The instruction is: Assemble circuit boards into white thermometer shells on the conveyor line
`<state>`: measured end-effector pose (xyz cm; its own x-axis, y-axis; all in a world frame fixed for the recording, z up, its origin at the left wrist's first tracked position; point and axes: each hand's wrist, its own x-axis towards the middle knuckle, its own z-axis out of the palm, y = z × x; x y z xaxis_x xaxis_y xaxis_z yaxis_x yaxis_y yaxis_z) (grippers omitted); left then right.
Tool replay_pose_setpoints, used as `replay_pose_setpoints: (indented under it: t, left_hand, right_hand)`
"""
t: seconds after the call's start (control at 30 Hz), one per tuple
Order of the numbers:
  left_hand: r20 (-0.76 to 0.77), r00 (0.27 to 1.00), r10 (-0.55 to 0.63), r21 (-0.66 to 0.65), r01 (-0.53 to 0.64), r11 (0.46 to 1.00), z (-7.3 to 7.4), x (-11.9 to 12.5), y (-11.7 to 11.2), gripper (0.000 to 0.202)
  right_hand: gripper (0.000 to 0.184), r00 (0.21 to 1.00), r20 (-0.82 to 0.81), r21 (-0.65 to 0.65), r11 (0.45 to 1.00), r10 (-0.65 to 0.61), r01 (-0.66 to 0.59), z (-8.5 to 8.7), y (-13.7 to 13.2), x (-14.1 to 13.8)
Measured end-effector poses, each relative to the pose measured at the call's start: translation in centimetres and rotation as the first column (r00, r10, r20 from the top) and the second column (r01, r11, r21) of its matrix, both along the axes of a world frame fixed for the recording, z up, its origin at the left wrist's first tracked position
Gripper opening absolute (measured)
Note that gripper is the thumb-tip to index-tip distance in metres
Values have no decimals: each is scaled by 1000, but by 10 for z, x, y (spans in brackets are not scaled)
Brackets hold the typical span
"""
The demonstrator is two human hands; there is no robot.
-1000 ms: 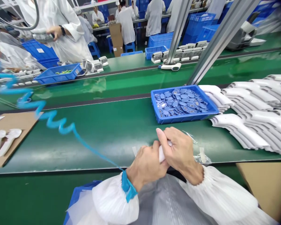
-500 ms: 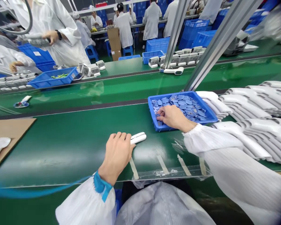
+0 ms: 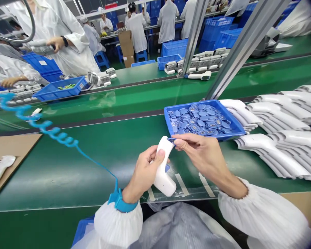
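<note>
My left hand (image 3: 146,169) is closed around a white gun-shaped plastic shell (image 3: 163,178), raised over the green bench with its thumb across the shell. A small blue plastic piece (image 3: 171,140) is pinched between the thumb and fingers of my right hand (image 3: 206,157), at the shell's upper end. Whether the piece is inside the shell or only against it, I cannot tell. Another bit of blue (image 3: 167,168) shows beside the shell, partly hidden. Just beyond my hands is a blue tray (image 3: 232,116) filled with many similar blue pieces.
Stacked white shells (image 3: 274,148) cover the right side. Cardboard (image 3: 23,152) with white parts lies at left. A coiled blue cord (image 3: 54,133) runs to my left wrist strap. A metal post (image 3: 245,52) rises behind the tray. Co-workers in white coats (image 3: 67,41) are across the line.
My right hand has left the tray with a blue piece and come to the shell. My left hand has lifted the shell and turned it more upright.
</note>
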<state>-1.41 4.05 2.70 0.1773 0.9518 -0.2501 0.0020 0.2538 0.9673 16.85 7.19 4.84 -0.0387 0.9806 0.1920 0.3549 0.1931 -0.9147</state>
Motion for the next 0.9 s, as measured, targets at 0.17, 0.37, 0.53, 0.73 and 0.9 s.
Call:
replay_pose_setpoints:
  t: [0.17, 0.37, 0.53, 0.73, 0.9]
  left_hand:
    - [4, 997, -81, -40, 81, 996, 7, 0, -7, 54]
    - [-349, 937, 7, 211, 71, 975, 12, 0, -15, 39]
    - [-618, 773, 139, 462, 214, 861, 9, 1, -18, 24]
    - [-627, 746, 225, 598, 276, 753, -7, 2, -14, 17]
    - [-512, 715, 477, 576, -127, 807, -25, 16, -9, 40]
  right_hand:
    - [12, 1000, 10, 101, 995, -18, 17, -1, -6, 6]
    - [33, 987, -15, -133, 978, 161, -161, 7, -8, 12]
    - [29, 940, 190, -34, 959, 282, -280, 4, -19, 7]
    - [13, 947, 285, 94, 979, 150, -183, -27, -42, 14]
    - [16, 875, 410, 52, 951, 259, -306, -34, -61, 21]
